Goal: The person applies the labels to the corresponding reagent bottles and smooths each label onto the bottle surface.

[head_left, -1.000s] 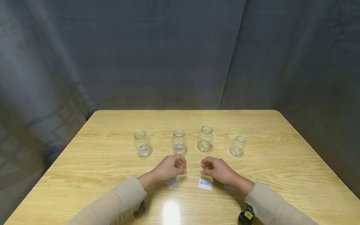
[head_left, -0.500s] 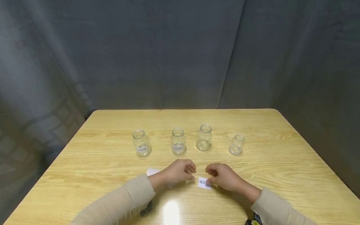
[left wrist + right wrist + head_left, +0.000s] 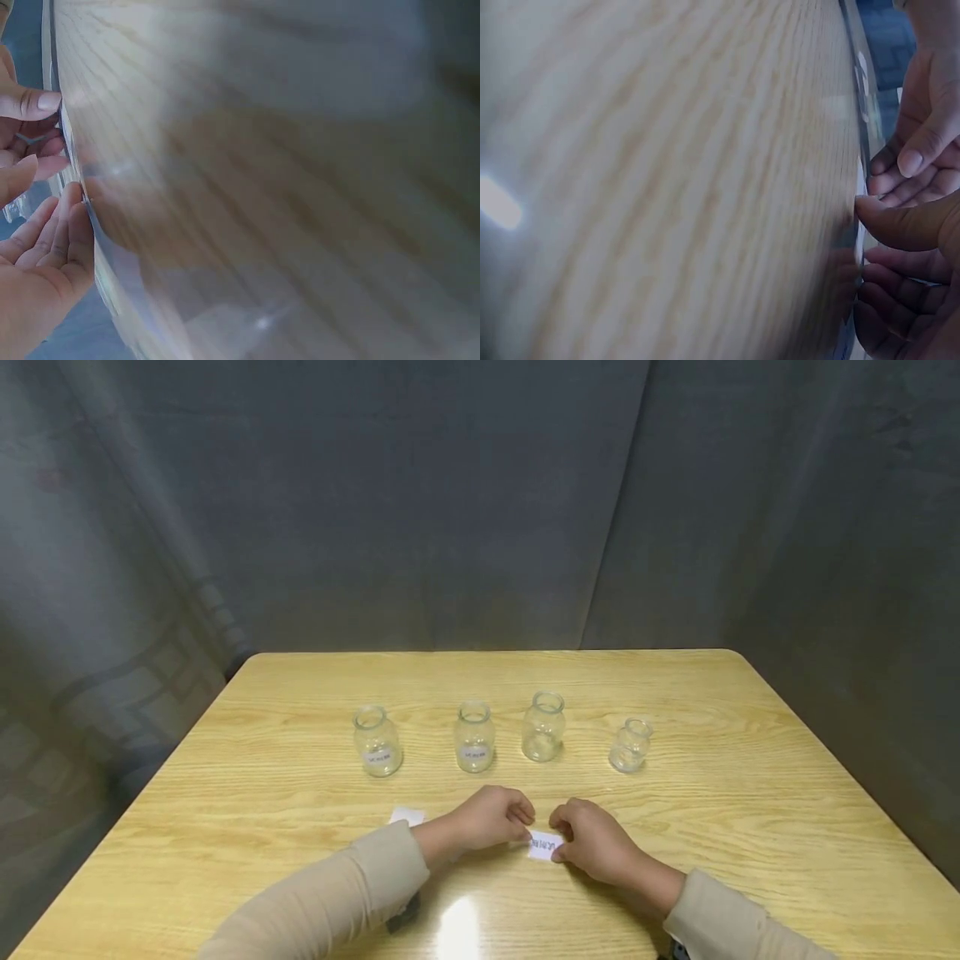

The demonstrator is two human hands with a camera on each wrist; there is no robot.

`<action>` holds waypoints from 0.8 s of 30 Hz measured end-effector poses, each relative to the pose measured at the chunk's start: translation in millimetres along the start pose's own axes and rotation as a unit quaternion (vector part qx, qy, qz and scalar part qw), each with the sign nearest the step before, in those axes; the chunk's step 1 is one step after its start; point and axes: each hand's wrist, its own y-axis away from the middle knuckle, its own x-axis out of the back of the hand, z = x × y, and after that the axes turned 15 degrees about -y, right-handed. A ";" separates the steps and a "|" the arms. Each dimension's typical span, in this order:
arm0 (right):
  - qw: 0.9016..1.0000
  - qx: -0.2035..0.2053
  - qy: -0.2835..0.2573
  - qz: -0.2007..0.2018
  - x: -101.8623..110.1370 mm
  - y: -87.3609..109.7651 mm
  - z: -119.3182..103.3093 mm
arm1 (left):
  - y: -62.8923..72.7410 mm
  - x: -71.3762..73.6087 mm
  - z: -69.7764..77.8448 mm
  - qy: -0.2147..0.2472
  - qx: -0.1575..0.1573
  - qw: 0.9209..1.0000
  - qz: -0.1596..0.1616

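A small white paper label [image 3: 543, 845] with dark printing lies on the wooden table between my hands. My right hand [image 3: 597, 842] has its thumb tip at the label's right edge, with the index finger apart above it. From the other side, my left hand [image 3: 486, 818] brings its fingertips to the label's left edge. The right wrist view shows the right thumb [image 3: 900, 223] low at the table surface, with the left hand [image 3: 930, 142] opposite. Whether either hand lifts the label is not clear.
Beyond the hands stand two labelled glass jars [image 3: 378, 743] [image 3: 474, 739], an unlabelled jar [image 3: 543, 728] and a smaller one [image 3: 630, 747]. Another white paper piece [image 3: 406, 815] lies by the left forearm. A grey curtain [image 3: 420, 510] hangs behind the table [image 3: 300, 681].
Both hands have shifted: the left moved rightward to the label's left edge, and the right moved slightly, its thumb coming onto the label's right side. The jars stay where they were.
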 end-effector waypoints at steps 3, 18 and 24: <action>1.000 0.001 0.007 0.006 -1.2 0.3 -1.9 | -0.6 -2.1 1.0 0.012 0.005 1.000 -0.002; 0.999 -0.023 -0.045 -0.018 -0.2 1.0 -0.8 | -5.4 -6.7 7.9 -0.010 0.006 1.000 -0.018; 0.997 -0.017 -0.065 -0.029 1.5 -0.2 1.0 | -7.5 -6.4 8.2 -0.030 0.005 0.999 -0.025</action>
